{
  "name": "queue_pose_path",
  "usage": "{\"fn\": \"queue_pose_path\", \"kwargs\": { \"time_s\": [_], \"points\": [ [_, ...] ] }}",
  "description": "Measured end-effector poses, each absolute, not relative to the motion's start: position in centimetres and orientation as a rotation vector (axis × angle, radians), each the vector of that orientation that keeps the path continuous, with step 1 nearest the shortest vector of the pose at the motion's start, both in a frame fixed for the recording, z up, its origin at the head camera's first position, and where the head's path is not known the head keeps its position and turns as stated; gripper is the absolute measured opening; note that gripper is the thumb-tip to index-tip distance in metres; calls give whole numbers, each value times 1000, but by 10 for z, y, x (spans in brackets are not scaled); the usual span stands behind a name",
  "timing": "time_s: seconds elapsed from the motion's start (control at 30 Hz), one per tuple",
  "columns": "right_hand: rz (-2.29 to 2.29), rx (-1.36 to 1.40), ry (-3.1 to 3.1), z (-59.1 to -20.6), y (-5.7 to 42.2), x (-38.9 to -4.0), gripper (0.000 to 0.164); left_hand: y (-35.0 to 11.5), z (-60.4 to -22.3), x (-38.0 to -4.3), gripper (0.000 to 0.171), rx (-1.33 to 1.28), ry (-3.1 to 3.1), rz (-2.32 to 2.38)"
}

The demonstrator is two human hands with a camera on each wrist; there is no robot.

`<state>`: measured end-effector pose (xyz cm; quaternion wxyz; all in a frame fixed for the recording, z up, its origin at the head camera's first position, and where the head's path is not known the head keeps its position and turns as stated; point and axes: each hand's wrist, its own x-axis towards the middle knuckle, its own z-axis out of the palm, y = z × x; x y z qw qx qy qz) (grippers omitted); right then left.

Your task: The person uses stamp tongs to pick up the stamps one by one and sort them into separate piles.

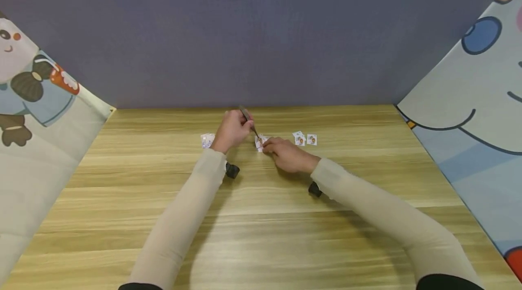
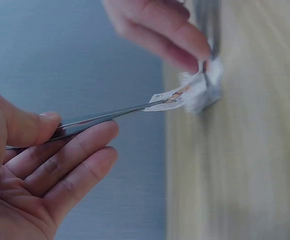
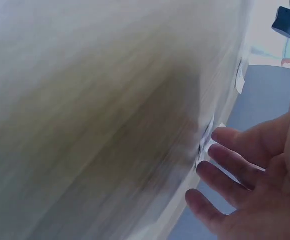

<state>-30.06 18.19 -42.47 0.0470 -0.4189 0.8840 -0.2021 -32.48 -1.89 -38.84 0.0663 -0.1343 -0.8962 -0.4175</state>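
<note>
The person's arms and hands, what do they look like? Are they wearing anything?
Both arms wear long, cream-coloured sleeves, with black fabric at the near end of each. A small, dark, blocky thing sits at each wrist. The left hand and right hand are bare, with no gloves. I can't see any cables.

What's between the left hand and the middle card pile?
Tweezers, pinched by the left hand, span that gap to the middle card pile; the left wrist view shows it.
</note>
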Motion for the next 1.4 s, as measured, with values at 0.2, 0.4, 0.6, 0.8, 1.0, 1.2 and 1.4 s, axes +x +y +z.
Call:
{"fn": "queue_pose_path", "kwargs": {
  "time_s": [0.2,0.4,0.6,0.8,1.0,1.2,1.4],
  "points": [
    [-766,-1159,2758,-415,197,-300,28,-15,-378,-322,4,-449,-2623,-1260],
    [-863,-1077,2816,-407,215,-299,29,1,-376,-320,7,-534,-2621,-1211],
    [-933,-973,2929,-406,230,-302,31,20,-377,-322,8,-555,-2575,-1224],
    [-1027,-858,3029,-404,241,-306,33,39,-381,-325,8,-578,-2553,-1274],
    [-1011,-824,3051,-402,249,-304,30,56,-386,-329,11,-608,-2601,-1258],
    [-970,-812,3074,-407,255,-302,26,69,-396,-335,7,-617,-2613,-1271],
    [-868,-872,2968,-416,256,-300,23,75,-404,-340,7,-617,-2592,-1175]
  ]
}}
